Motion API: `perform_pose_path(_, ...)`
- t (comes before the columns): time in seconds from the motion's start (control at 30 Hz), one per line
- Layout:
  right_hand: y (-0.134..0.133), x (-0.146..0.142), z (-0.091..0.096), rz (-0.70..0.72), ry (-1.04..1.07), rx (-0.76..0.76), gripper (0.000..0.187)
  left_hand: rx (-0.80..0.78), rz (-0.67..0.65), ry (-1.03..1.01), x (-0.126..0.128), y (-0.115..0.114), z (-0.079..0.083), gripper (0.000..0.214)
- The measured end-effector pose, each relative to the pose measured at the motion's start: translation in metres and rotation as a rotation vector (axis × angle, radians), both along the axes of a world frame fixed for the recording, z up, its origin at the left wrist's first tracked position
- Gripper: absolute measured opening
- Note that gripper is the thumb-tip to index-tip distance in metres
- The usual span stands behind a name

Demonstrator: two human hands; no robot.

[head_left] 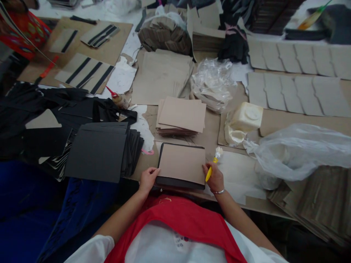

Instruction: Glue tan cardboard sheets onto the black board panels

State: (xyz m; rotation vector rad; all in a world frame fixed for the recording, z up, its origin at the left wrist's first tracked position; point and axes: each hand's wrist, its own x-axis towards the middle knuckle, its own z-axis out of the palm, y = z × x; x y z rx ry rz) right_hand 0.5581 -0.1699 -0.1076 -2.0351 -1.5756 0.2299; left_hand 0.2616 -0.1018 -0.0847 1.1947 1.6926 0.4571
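Observation:
A tan cardboard panel (181, 162) lies on a black sheet (179, 181) at the table's near edge, in front of me. My left hand (148, 179) presses its lower left corner with the fingers. My right hand (215, 178) rests at the panel's right edge and grips a yellow-handled glue brush (213, 165), its whitish bristles pointing away from me. A bracelet sits on my right wrist.
A stack of tan panels (181, 116) lies just beyond. Black sheets (101, 151) are piled to the left. A white glue tub (245, 120) stands right of centre, plastic bags (298, 149) beside it. Grey cut boards (298, 75) cover the far right.

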Motion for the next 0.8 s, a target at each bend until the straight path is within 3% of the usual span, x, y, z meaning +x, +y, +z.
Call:
perform_pose_path(0.3,0.002,-0.003,-0.012,-0.058,0.016,-0.048,0.027,-0.029,-0.034,0.047,-0.002,0.005,-0.004,0.034)
perform_pose_path(0.6,0.002,-0.009,-0.009,-0.155,0.044,-0.156,0.019,-0.043,-0.14,0.116,-0.007,0.005,-0.007,0.037)
perform_pose_path(0.8,0.003,-0.008,-0.002,-0.144,0.027,-0.211,0.016,-0.015,-0.155,0.143,-0.005,0.006,-0.001,0.034)
